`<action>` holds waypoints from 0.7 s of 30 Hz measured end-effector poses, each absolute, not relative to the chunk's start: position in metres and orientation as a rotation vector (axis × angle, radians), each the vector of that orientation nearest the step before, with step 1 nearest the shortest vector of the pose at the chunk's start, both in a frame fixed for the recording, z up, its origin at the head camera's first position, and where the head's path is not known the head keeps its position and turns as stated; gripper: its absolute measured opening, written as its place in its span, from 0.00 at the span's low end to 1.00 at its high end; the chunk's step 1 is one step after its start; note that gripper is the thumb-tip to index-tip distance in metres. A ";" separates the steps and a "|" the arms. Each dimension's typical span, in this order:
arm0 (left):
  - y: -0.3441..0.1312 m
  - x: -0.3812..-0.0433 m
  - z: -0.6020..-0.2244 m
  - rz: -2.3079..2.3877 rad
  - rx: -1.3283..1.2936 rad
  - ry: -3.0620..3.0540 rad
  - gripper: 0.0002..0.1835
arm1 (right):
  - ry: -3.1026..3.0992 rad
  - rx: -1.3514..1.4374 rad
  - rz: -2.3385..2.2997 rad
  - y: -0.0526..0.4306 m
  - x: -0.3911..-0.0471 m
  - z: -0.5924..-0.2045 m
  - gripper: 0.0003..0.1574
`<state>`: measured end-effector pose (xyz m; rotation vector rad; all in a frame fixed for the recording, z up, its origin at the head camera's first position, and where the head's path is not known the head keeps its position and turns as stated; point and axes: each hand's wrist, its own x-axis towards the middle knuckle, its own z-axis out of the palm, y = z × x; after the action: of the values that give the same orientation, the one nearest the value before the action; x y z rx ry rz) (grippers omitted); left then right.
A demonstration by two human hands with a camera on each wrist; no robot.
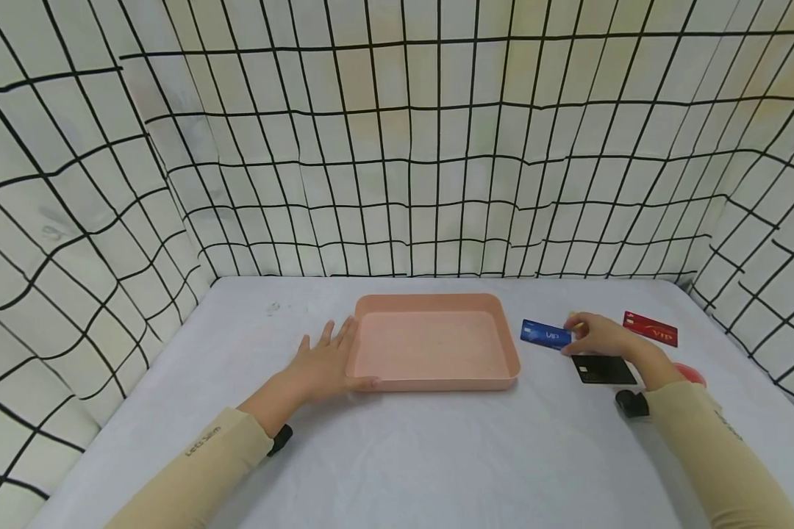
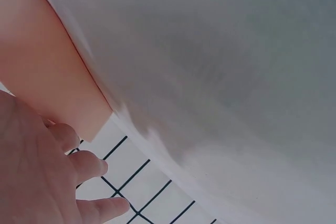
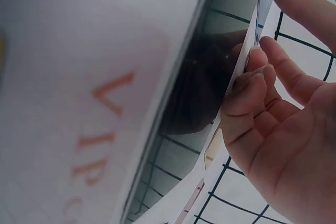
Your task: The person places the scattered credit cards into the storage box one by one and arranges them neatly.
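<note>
Sleeves [image 1: 714,448] come nearest. The right grip [image 1: 598,336] gathers at the right end of the blue card [image 1: 544,333] (pinching or merely touching, I cannot tell). Black card [image 1: 605,369] and red card [image 1: 651,328] lie apart, perhaps for easy reach. Left grip [image 1: 326,365], spread, touches the left side of the tray [image 1: 437,384], presumably steadying it.

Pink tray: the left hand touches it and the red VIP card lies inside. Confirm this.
Not inside: the head view shows the red VIP card on the cloth, right of the pink tray; the left hand does touch the tray.
</note>
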<state>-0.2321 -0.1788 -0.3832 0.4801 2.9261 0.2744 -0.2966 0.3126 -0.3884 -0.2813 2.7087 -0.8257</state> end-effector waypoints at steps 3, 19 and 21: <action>-0.178 -0.232 -0.383 0.286 0.473 2.923 0.64 | 2.713 -0.246 -0.812 0.313 -0.298 -0.388 0.40; -0.175 -0.230 -0.382 0.288 0.448 2.914 0.64 | 2.696 -0.147 -0.794 0.312 -0.301 -0.384 0.40; -0.175 -0.230 -0.383 0.293 0.449 2.911 0.64 | 2.696 -0.136 -0.796 0.312 -0.301 -0.384 0.41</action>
<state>-0.2302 -0.1748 -0.3827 0.4490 2.9112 0.2927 -0.3011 0.3115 -0.3841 -0.1361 2.6959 -0.7960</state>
